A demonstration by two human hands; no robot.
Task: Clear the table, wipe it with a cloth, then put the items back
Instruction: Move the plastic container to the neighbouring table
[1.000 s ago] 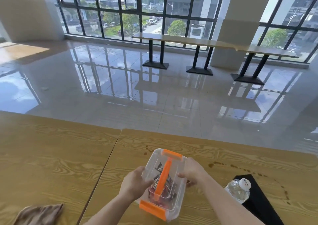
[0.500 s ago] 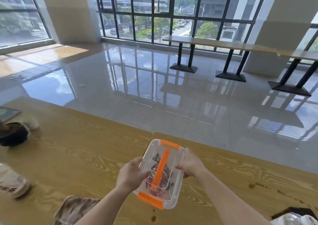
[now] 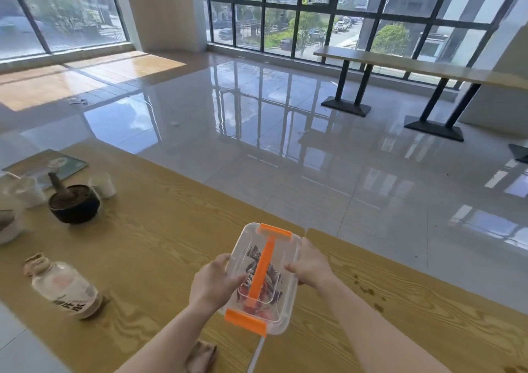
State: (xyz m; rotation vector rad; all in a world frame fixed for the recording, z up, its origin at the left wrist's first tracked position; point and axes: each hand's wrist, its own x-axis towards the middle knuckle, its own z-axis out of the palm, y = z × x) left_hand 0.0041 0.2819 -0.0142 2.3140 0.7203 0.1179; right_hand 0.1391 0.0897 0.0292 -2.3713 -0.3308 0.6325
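Note:
A clear plastic box (image 3: 274, 261) with an orange handle and orange clips is held above the wooden table (image 3: 160, 238), with snack packets inside it. My left hand (image 3: 213, 282) grips its left side and my right hand (image 3: 310, 267) grips its right side. A brown cloth (image 3: 201, 355) lies crumpled on the table just below the box, partly behind my left forearm. Brown stains (image 3: 368, 290) speckle the tabletop to the right of my right hand.
At the left stand a dark bowl (image 3: 75, 205) with a pestle in it, a small white cup (image 3: 103, 184), a pale mug (image 3: 24, 191), a booklet (image 3: 45, 164) and a lying bottle (image 3: 64, 290). Beyond the table's far edge is glossy tiled floor.
My view has swung left, with the box carried leftward in both hands. The bowl, cups and bottle at the left have come into view; the black item and water bottle at the right have left it.

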